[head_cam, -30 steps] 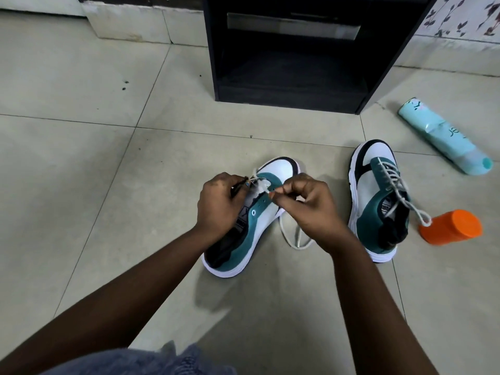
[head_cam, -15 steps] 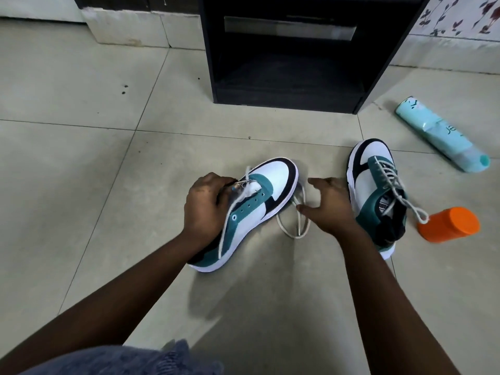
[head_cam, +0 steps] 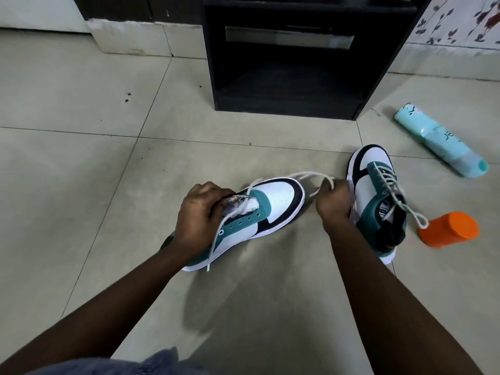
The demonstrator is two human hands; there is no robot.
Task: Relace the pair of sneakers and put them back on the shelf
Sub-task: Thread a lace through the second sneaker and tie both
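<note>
A white, teal and black sneaker (head_cam: pixel 273 207) lies on the tiled floor in front of me, toe pointing away and to the right. My left hand (head_cam: pixel 200 215) grips it over the tongue and collar. Its white lace (head_cam: pixel 303 176) runs from the front eyelets across to my right hand (head_cam: pixel 334 201), which holds the lace in a fist to the right of the toe. The other lace end (head_cam: pixel 215 246) hangs down the sneaker's side. The second sneaker (head_cam: pixel 378 201), laced, lies just right of my right hand.
A black shelf unit (head_cam: pixel 292 104) with an open lower bay stands straight ahead on the floor. A light blue tube (head_cam: pixel 438 142) lies at the right, and an orange-capped container (head_cam: pixel 449 228) lies beside the laced sneaker. Grey cloth (head_cam: pixel 151 364) shows at the bottom edge.
My right hand left the eyelets, reached down to the loose lace beside the toe, took it and lifted it up to the right. The sneaker swung left under my left hand.
</note>
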